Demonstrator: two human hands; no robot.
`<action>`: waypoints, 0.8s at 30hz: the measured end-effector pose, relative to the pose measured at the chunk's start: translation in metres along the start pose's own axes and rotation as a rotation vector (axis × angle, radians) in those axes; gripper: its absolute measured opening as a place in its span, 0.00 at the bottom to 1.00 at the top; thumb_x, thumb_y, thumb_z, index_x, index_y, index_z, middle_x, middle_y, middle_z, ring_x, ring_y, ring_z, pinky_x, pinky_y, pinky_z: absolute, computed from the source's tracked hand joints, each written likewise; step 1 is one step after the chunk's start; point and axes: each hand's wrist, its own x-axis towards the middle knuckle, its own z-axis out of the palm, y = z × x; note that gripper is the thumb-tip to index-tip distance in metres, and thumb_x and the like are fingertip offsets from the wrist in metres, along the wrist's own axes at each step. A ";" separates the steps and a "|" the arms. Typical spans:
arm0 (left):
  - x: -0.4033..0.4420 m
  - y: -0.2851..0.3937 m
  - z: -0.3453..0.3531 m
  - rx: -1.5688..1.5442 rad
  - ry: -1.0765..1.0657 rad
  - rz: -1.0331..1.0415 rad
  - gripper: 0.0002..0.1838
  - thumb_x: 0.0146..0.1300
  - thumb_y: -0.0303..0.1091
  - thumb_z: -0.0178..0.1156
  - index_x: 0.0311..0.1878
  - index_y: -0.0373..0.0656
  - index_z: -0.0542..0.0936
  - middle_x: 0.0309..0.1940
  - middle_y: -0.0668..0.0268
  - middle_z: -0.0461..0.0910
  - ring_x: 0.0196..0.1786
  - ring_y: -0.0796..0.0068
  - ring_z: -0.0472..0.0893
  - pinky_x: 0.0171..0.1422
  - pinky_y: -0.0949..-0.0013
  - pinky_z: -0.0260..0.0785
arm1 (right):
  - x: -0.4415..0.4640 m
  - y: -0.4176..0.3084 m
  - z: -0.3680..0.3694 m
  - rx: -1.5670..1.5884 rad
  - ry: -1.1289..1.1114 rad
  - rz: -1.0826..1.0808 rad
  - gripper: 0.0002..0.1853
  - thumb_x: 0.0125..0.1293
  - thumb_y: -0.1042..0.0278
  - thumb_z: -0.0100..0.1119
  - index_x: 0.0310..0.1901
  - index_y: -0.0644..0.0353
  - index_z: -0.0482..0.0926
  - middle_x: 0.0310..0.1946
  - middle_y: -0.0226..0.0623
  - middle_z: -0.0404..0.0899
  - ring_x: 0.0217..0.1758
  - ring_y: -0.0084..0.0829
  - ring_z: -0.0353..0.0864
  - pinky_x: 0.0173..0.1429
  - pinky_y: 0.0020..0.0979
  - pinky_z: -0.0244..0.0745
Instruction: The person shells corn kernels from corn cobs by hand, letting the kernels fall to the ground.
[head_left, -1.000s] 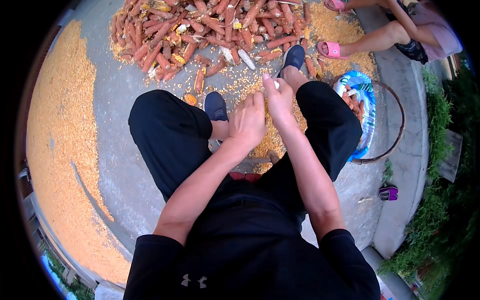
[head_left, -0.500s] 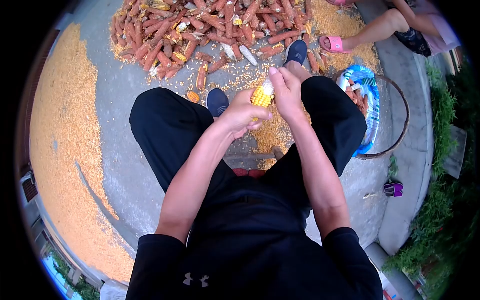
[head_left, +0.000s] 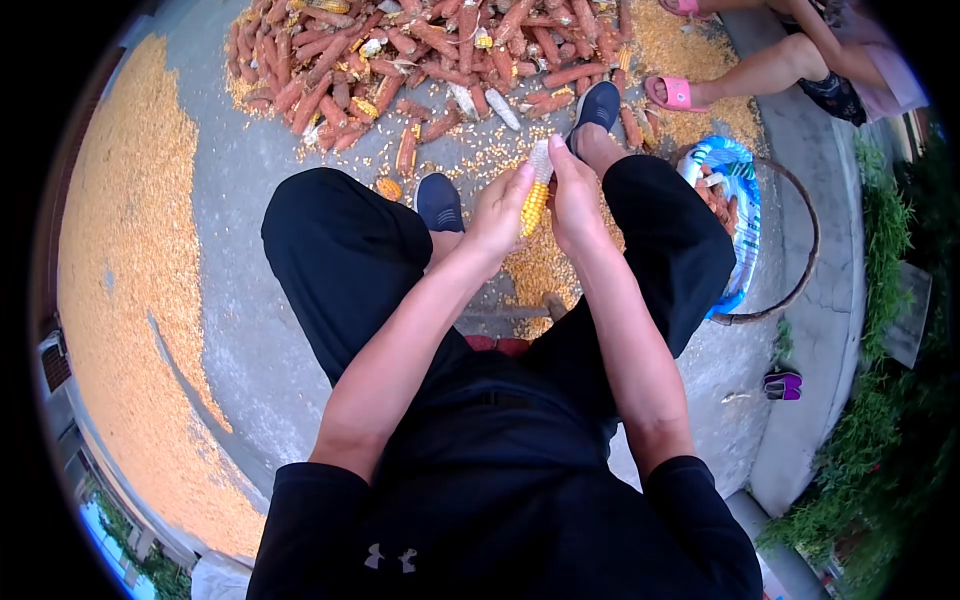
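Note:
A corn cob [head_left: 537, 200] stands between my two hands, its upper part stripped pale and its lower part still covered in yellow kernels. On the cob's left side my left hand [head_left: 500, 212] is closed, thumb pointing up along it. My right hand [head_left: 576, 200] grips the same cob from the right, thumb near the bare tip. Loose kernels [head_left: 540, 270] lie on the ground beneath, between my shoes.
A heap of reddish cobs [head_left: 430, 50] lies ahead. Spread kernels [head_left: 130, 300] cover the left side. On the right are a lined basket [head_left: 742, 220] with cob pieces and a purple shoe [head_left: 783, 386]. Another person's leg in a pink sandal [head_left: 675, 93] reaches in at upper right.
The cob was hidden by my hands, then tilted at half a second ago; now it is more upright. My left hand has turned and its thumb points up.

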 end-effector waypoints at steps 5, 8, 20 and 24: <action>0.009 -0.026 0.012 0.088 0.091 0.159 0.30 0.80 0.58 0.44 0.58 0.37 0.77 0.36 0.66 0.79 0.30 0.80 0.77 0.21 0.72 0.64 | -0.005 0.012 0.014 -0.148 0.163 -0.134 0.20 0.79 0.54 0.50 0.34 0.61 0.78 0.27 0.29 0.74 0.30 0.20 0.69 0.36 0.28 0.65; 0.000 -0.011 0.007 -0.120 -0.005 -0.139 0.28 0.79 0.59 0.44 0.49 0.40 0.77 0.28 0.65 0.76 0.18 0.77 0.71 0.14 0.70 0.56 | 0.000 0.015 0.005 -0.309 0.144 -0.212 0.23 0.76 0.51 0.53 0.33 0.67 0.78 0.20 0.34 0.73 0.26 0.26 0.71 0.34 0.36 0.68; -0.002 0.009 -0.011 -0.595 -0.430 -0.469 0.35 0.75 0.69 0.39 0.30 0.45 0.74 0.10 0.67 0.64 0.08 0.78 0.59 0.13 0.74 0.47 | -0.001 0.007 -0.007 -0.539 0.195 -0.431 0.21 0.69 0.56 0.64 0.30 0.68 0.76 0.18 0.39 0.71 0.23 0.24 0.68 0.30 0.35 0.64; -0.008 0.016 -0.007 -0.600 -0.450 -0.431 0.30 0.77 0.62 0.44 0.35 0.43 0.74 0.14 0.68 0.65 0.11 0.80 0.60 0.14 0.76 0.48 | -0.002 -0.004 -0.001 -0.158 0.099 -0.256 0.19 0.71 0.57 0.63 0.28 0.64 0.76 0.21 0.27 0.71 0.25 0.19 0.65 0.29 0.31 0.60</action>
